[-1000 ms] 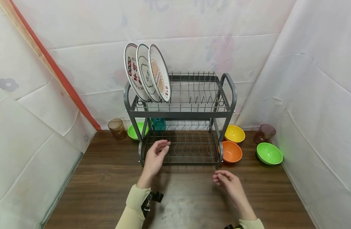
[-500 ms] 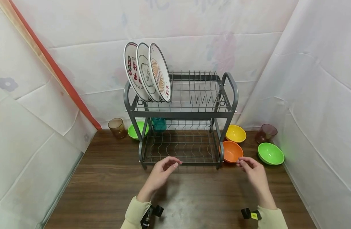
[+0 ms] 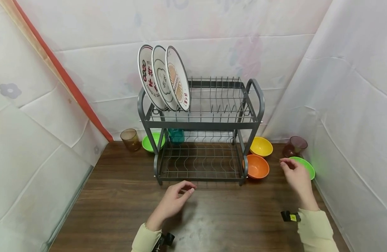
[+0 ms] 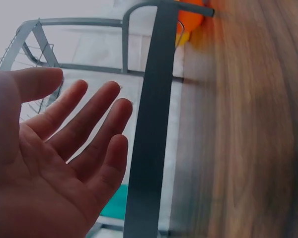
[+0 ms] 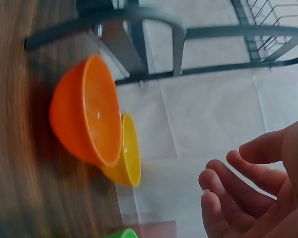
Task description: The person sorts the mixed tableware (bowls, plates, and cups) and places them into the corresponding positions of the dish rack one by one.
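Note:
My left hand [image 3: 174, 199] hovers in front of the lower front bar of a grey two-tier dish rack [image 3: 199, 125], fingers relaxed and holding nothing. In the left wrist view its fingers [image 4: 97, 144] are spread and loosely bent beside the rack's bar. My right hand [image 3: 297, 176] is at the right, overlapping a green bowl [image 3: 308, 167] in the head view, with nothing in its grasp. To its left sit an orange bowl [image 3: 257, 167] and a yellow bowl [image 3: 261, 146]. A purple cup [image 3: 295, 146] leans tilted behind the green bowl.
Three patterned plates [image 3: 177, 78] stand upright in the rack's top tier at left. Behind and left of the rack are an amber cup [image 3: 130, 139], another green bowl [image 3: 148, 142] and a teal cup [image 3: 177, 136]. White cloth walls [image 3: 363, 122] enclose the wooden table [image 3: 117, 210].
My right hand has moved right and forward, from before the rack's right foot to over the green bowl. The left hand has drawn back from the lower tier toward me.

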Available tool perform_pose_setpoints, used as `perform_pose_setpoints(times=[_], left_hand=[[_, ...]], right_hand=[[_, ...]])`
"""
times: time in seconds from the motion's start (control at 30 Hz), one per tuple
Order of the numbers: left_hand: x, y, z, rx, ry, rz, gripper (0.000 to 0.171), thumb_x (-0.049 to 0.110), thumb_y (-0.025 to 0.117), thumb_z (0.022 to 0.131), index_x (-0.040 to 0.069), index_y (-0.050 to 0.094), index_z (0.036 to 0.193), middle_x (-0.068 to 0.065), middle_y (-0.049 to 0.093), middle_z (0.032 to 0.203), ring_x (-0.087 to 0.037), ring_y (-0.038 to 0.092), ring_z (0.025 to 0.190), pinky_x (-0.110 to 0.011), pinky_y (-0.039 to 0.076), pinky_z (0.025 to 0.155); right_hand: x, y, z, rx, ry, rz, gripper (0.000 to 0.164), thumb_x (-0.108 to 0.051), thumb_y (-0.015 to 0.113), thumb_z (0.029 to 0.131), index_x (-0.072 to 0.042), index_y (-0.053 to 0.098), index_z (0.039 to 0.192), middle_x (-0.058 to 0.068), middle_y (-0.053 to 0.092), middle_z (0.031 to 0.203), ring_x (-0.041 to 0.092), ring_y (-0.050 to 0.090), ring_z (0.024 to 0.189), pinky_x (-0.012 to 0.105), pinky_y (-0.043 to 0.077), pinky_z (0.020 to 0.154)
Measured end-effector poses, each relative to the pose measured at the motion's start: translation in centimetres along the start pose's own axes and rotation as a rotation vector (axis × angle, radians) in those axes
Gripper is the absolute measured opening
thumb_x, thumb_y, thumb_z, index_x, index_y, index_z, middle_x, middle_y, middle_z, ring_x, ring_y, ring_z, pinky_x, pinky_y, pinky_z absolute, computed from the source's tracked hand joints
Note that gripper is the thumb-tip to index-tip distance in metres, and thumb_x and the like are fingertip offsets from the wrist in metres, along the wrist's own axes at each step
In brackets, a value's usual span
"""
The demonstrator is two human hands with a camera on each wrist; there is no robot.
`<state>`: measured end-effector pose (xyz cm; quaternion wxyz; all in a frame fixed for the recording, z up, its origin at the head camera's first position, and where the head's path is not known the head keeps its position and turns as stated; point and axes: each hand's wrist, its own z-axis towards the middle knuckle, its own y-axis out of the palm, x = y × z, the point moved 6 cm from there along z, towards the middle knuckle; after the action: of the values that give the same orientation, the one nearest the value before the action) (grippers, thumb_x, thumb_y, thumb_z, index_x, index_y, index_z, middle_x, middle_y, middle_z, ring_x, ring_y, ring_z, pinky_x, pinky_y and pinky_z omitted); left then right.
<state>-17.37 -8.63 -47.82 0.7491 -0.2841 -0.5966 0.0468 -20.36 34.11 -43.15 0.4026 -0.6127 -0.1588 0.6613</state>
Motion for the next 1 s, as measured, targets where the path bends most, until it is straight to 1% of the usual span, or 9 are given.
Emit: perform_pose_setpoints(times=[0.1,0.2,0.27,0.4,0.47,0.67,0.73,0.9,1.0], left_hand=[[-0.8,-0.6,-0.6,0.026,-0.028,0.045,0.019,0.028,0.059,0.102,0.015,0.069,0.112,0.003,0.070,0.107,-0.014,0.064,0.100,-0.043,0.053,0.086],[-2.0,-1.4,-1.3,0.088,-0.077,0.052,0.016,0.024,0.061,0.101,0.016,0.068,0.112,0.002,0.070,0.106,-0.015,0.064,0.099,-0.041,0.052,0.086],[-2.8,-2.0,-1.9,0.135,-0.113,0.028,0.014,0.022,0.063,0.100,0.017,0.068,0.112,0.002,0.070,0.106,-0.015,0.064,0.098,-0.037,0.052,0.085],[-4.2,-2.7,-3.2,0.221,-0.167,-0.052,0.015,0.017,0.064,0.099,0.012,0.067,0.113,0.001,0.071,0.107,-0.017,0.065,0.099,-0.032,0.051,0.085],[-4.1,-3.0,-3.7,0.251,-0.187,-0.078,0.015,0.013,0.063,0.099,0.007,0.067,0.112,-0.002,0.071,0.107,-0.019,0.065,0.099,-0.032,0.051,0.085],[-2.6,-4.4,-4.9,0.276,-0.237,-0.082,0.013,0.002,0.060,0.098,-0.001,0.067,0.109,-0.015,0.071,0.106,-0.027,0.065,0.098,-0.031,0.052,0.084],[-3.4,-4.7,-5.2,0.293,-0.242,-0.068,0.013,0.003,0.060,0.098,0.000,0.067,0.109,-0.013,0.071,0.106,-0.026,0.066,0.098,-0.031,0.052,0.084],[-6.4,-5.3,-5.5,0.325,-0.258,-0.024,0.013,0.011,0.061,0.100,0.006,0.069,0.109,-0.004,0.072,0.106,-0.019,0.066,0.098,-0.031,0.051,0.085],[-7.3,-5.6,-5.6,0.322,-0.258,-0.010,0.013,0.016,0.061,0.101,0.010,0.070,0.108,0.000,0.072,0.106,-0.016,0.066,0.098,-0.030,0.051,0.085]], right_hand=[[0.5,-0.7,1.4,0.010,-0.005,-0.037,0.029,-0.021,0.056,0.101,0.002,0.069,0.114,0.025,0.066,0.112,0.039,0.060,0.098,0.042,0.043,0.076],[1.1,-1.3,2.8,0.015,-0.006,-0.091,0.030,-0.022,0.055,0.101,0.001,0.068,0.115,0.026,0.067,0.111,0.043,0.060,0.099,0.049,0.045,0.079],[1.6,-1.8,3.6,0.008,-0.004,-0.116,0.031,-0.022,0.054,0.101,0.001,0.067,0.117,0.027,0.066,0.112,0.048,0.058,0.103,0.054,0.044,0.083],[2.4,-2.3,5.1,-0.027,-0.010,-0.163,0.033,-0.022,0.051,0.101,0.003,0.064,0.120,0.028,0.064,0.116,0.052,0.053,0.108,0.059,0.040,0.088],[2.7,-2.4,5.8,-0.044,-0.025,-0.182,0.033,-0.021,0.052,0.100,0.004,0.063,0.120,0.029,0.063,0.116,0.054,0.052,0.108,0.061,0.040,0.088],[3.9,-2.4,7.9,-0.058,-0.070,-0.264,0.038,-0.018,0.051,0.096,0.007,0.059,0.124,0.034,0.060,0.117,0.058,0.052,0.103,0.063,0.041,0.084],[4.1,-2.3,8.5,-0.063,-0.086,-0.294,0.040,-0.017,0.051,0.094,0.007,0.058,0.125,0.035,0.060,0.116,0.058,0.054,0.100,0.063,0.042,0.081],[4.3,-2.4,9.7,-0.084,-0.128,-0.336,0.043,-0.014,0.050,0.090,0.009,0.056,0.126,0.037,0.058,0.114,0.057,0.055,0.096,0.063,0.043,0.076],[4.3,-2.5,10.4,-0.097,-0.138,-0.359,0.045,-0.013,0.049,0.089,0.010,0.055,0.127,0.039,0.056,0.116,0.058,0.054,0.098,0.065,0.043,0.075]])
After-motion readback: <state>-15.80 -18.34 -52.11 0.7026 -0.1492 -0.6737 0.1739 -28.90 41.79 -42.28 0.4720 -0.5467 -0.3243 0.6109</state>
